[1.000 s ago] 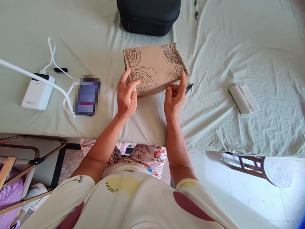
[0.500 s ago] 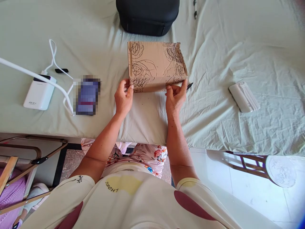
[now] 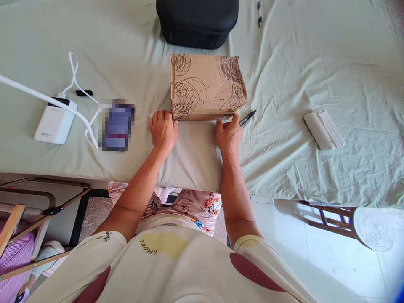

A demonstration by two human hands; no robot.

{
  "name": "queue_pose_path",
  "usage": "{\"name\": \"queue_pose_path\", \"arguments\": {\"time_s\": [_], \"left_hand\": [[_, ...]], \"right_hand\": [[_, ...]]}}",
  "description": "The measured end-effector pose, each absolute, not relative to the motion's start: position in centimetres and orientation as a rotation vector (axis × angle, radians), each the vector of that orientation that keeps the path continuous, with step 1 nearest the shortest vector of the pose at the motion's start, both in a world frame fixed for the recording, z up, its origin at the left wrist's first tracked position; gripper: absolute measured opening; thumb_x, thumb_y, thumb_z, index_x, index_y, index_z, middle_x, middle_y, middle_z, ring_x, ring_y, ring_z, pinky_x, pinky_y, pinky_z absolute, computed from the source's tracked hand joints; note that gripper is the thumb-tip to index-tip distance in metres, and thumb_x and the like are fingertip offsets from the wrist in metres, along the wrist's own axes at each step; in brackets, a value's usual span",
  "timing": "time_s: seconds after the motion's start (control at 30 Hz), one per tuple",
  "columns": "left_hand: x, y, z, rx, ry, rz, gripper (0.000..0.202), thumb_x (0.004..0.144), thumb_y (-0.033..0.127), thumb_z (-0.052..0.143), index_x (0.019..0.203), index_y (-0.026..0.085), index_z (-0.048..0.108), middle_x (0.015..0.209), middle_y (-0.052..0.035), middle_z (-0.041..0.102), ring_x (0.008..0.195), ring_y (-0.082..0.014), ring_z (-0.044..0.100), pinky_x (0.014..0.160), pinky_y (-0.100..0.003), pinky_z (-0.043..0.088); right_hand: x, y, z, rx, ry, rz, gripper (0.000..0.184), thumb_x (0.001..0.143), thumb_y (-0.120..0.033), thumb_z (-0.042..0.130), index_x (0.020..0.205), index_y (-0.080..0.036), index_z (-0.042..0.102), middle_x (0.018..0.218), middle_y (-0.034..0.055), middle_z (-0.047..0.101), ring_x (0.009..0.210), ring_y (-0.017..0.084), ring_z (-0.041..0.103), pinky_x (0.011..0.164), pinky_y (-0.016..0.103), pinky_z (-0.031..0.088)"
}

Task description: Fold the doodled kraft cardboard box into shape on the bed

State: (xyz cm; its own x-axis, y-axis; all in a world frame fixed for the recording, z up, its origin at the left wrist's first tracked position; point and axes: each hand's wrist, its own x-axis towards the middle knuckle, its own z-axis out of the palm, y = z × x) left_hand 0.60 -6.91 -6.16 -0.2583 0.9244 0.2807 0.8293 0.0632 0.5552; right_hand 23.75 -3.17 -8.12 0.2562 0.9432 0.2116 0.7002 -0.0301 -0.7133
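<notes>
A brown cardboard box [image 3: 208, 84] with black scribbled loops on its top and near side sits on the cloth in front of me. At its near left corner is my left hand [image 3: 163, 129], fingers curled beside the corner and thumb against the near edge. My right hand [image 3: 229, 131] grips the near right lower edge, with thumb and forefinger at the cardboard; its other fingers are mostly hidden. A black pen [image 3: 248, 118] lies on the cloth just right of my right hand, partly behind it.
Beyond the box stands a black case [image 3: 197, 23]. On the left lie a white power bank [image 3: 55, 122] with a cable, a small black object [image 3: 84, 93] and a blurred phone [image 3: 117, 126]. A pale packet-like object [image 3: 324, 129] and another pen [image 3: 259, 14] are on the right.
Both hands have shifted slightly down at the box's near corners, and the left hand has turned knuckles up. More of the pen shows. The box has barely moved.
</notes>
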Motion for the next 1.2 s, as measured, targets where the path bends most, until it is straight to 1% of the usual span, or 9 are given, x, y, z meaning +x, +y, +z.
{"name": "queue_pose_path", "arguments": {"time_s": [0.13,0.23,0.4,0.6,0.73,0.83,0.93,1.1,1.2], "left_hand": [[0.7,-6.9,-5.6,1.767,2.162,0.923,0.014,0.090,0.015,0.069,0.101,0.021,0.061,0.130,-0.0195,0.071,0.138,-0.0410,0.059,0.123,-0.065,0.041],[0.2,-6.6,-6.0,1.742,2.126,0.975,0.013,0.092,0.020,0.068,0.101,0.022,0.059,0.130,-0.0197,0.070,0.138,-0.0404,0.060,0.123,-0.063,0.042],[-0.7,-5.9,-7.2,1.727,2.035,1.178,0.018,0.099,0.038,0.060,0.106,0.023,0.056,0.133,-0.0197,0.069,0.136,-0.0374,0.062,0.122,-0.057,0.044],[-0.2,-6.4,-6.6,1.777,1.856,1.550,0.039,0.106,0.061,0.044,0.114,0.025,0.054,0.128,-0.0125,0.070,0.122,-0.0274,0.069,0.115,-0.046,0.050],[0.1,-7.2,-5.6,1.756,1.745,1.783,0.047,0.107,0.068,0.037,0.120,0.027,0.053,0.127,-0.0093,0.068,0.121,-0.0244,0.069,0.108,-0.042,0.054],[0.0,-7.3,-5.4,1.729,1.744,1.844,0.050,0.106,0.070,0.034,0.127,0.028,0.052,0.126,-0.0087,0.066,0.124,-0.0250,0.068,0.108,-0.043,0.054],[-0.1,-7.2,-5.8,1.718,1.786,1.776,0.058,0.105,0.073,0.031,0.138,0.028,0.048,0.132,-0.0109,0.063,0.132,-0.0279,0.064,0.112,-0.046,0.052],[-0.1,-6.9,-6.1,1.770,1.751,1.701,0.072,0.103,0.076,0.032,0.162,0.034,0.032,0.158,-0.0120,0.052,0.151,-0.0325,0.051,0.121,-0.050,0.047],[-0.1,-7.0,-5.7,1.838,1.775,1.645,0.069,0.104,0.075,0.033,0.162,0.037,0.037,0.159,-0.0103,0.053,0.154,-0.0328,0.049,0.128,-0.052,0.041]], "right_hand": [[23.8,-3.5,-7.7,-1.875,-1.519,0.399,0.053,0.093,-0.038,0.059,0.139,-0.012,0.053,0.077,0.0042,0.067,0.087,0.030,0.070,0.096,0.055,0.055],[24.0,-3.6,-7.7,-1.787,-1.530,0.379,0.042,0.094,-0.037,0.058,0.129,-0.015,0.059,0.079,0.0038,0.065,0.087,0.027,0.068,0.097,0.053,0.056],[24.2,-3.4,-7.9,-1.588,-1.508,0.279,0.029,0.095,-0.039,0.057,0.117,-0.020,0.065,0.107,0.0084,0.066,0.091,0.020,0.064,0.096,0.046,0.057],[23.6,-3.7,-7.1,-1.403,-1.424,0.307,0.048,0.101,-0.049,0.049,0.141,-0.024,0.053,0.121,0.0106,0.062,0.102,0.022,0.067,0.082,0.040,0.061],[23.0,-4.6,-5.4,-1.264,-1.368,0.190,0.059,0.102,-0.063,0.044,0.149,-0.028,0.045,0.125,0.0096,0.060,0.099,0.021,0.067,0.081,0.040,0.062],[22.7,-5.2,-4.5,-1.160,-1.307,0.100,0.057,0.102,-0.067,0.046,0.143,-0.028,0.049,0.125,0.0114,0.060,0.096,0.021,0.064,0.082,0.041,0.060],[22.6,-5.5,-4.2,-1.212,-1.318,0.118,0.052,0.104,-0.066,0.046,0.136,-0.026,0.056,0.127,0.0151,0.058,0.099,0.025,0.060,0.086,0.044,0.058],[22.4,-5.7,-4.1,-1.321,-1.335,0.275,0.050,0.107,-0.057,0.039,0.143,-0.026,0.052,0.141,0.0184,0.052,0.111,0.031,0.055,0.093,0.050,0.053],[22.5,-5.7,-4.1,-1.269,-1.322,0.184,0.042,0.106,-0.051,0.044,0.136,-0.025,0.057,0.134,0.0167,0.057,0.105,0.028,0.057,0.087,0.047,0.054]]}}
